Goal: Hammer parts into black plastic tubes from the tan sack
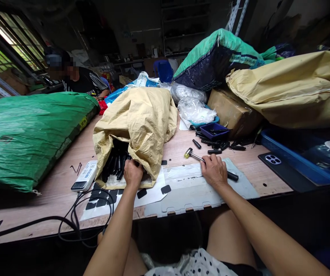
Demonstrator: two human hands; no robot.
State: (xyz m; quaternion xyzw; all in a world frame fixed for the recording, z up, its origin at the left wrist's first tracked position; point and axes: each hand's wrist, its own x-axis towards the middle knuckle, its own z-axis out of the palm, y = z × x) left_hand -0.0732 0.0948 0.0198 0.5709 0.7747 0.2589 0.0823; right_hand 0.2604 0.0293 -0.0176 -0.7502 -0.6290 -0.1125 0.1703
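Observation:
My right hand [214, 170] is wrapped round a small hammer [196, 157] lying low over a pale grey board [182, 191]. Its yellowish head points up and left, and its black grip sticks out beyond my fingers. My left hand [133, 173] is at the mouth of a beige woven sack [150, 122], fingers curled. Several black rod-like parts [115, 163] lie inside the sack beside it. Whatever those fingers grip is hidden by the hand and the sack's fold.
A white power bank [86, 175] with black cable lies left, near a large green sack [32, 134]. Loose black parts [215, 145] surround a blue tray [214, 131]. A phone [279, 168] and blue basket [302, 157] stand right. A person [86, 82] sits across the table.

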